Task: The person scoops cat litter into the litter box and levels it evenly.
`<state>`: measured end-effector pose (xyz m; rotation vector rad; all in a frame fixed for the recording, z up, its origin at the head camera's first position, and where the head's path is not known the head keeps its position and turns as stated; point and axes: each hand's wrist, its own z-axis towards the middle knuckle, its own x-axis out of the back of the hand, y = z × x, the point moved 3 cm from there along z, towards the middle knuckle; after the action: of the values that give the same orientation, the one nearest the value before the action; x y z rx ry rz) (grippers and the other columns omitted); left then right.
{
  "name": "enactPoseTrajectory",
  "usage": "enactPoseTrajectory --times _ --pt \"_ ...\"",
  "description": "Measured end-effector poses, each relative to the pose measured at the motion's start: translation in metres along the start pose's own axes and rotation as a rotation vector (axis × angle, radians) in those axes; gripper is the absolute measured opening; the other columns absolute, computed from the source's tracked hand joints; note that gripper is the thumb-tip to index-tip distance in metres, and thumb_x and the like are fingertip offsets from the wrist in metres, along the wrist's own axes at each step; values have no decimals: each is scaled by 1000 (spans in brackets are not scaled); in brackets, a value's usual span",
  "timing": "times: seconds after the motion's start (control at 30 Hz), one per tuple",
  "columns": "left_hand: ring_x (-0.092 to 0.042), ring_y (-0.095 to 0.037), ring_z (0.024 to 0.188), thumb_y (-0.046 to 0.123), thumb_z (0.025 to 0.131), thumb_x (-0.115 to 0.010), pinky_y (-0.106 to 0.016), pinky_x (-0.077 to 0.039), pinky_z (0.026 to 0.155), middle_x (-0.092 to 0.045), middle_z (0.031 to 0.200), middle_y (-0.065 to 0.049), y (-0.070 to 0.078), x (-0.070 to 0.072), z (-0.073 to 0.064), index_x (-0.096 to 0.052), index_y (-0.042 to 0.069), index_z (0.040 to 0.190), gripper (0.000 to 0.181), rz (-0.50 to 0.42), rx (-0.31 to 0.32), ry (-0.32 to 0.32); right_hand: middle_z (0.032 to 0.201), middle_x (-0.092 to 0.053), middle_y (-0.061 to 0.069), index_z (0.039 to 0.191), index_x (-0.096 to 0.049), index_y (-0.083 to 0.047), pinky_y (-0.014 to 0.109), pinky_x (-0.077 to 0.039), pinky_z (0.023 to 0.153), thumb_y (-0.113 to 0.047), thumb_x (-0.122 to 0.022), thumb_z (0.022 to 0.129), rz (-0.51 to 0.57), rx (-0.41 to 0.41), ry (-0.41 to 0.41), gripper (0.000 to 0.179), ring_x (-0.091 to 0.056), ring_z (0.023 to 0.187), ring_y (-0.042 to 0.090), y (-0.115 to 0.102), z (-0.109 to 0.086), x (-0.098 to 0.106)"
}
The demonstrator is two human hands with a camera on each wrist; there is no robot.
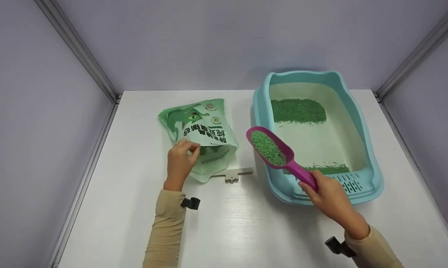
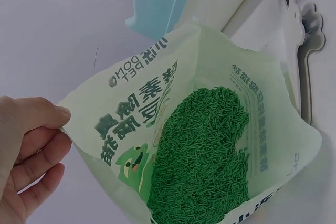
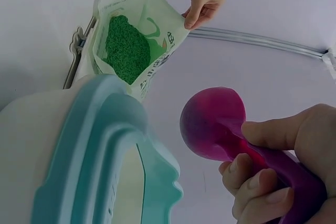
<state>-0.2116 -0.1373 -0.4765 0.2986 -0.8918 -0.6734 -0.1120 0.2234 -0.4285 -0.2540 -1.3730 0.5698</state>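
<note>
Two grips: my left hand (image 1: 181,160) pinches bag (image 1: 201,128); my right hand (image 1: 331,195), holding scoop (image 1: 290,158), partly hides tub (image 1: 262,108) toward table's (image 1: 231,230) right edge.

You have two hands in view, one left hand (image 1: 182,158) and one right hand (image 1: 330,195), two tan sleeves (image 1: 167,227) and two black wrist mounts (image 1: 190,203). You can count one pink scoop (image 1: 301,174), one green bag (image 1: 205,128), one blue tray (image 1: 306,149), one grey clip (image 1: 231,174), one white table (image 1: 224,227) and three walls (image 1: 216,44). You have four lots of green pellets (image 2: 202,156): one in the scoop, one in the bag, two in the tray.
</note>
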Motion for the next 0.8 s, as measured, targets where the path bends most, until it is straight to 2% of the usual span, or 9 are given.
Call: enactPoseTrajectory --times 0.63,0.8 --pt "-66 -20 68 5 84 -70 -33 -56 61 -64 73 -10 0 0 0 -74 4 81 5 11 -5 1 63 -54 6 104 -61 5 20 -29 47 -14 -70 88 -7 -59 17 27 -39 53 6 25 6 16" --pt "-66 -20 67 5 84 -70 -33 -56 62 -64 73 -10 0 0 0 -74 5 80 6 10 -7 7 63 -54 8 104 -60 7 20 -30 47 -11 -69 87 -22 -62 24 27 -40 53 10 29 9 18"
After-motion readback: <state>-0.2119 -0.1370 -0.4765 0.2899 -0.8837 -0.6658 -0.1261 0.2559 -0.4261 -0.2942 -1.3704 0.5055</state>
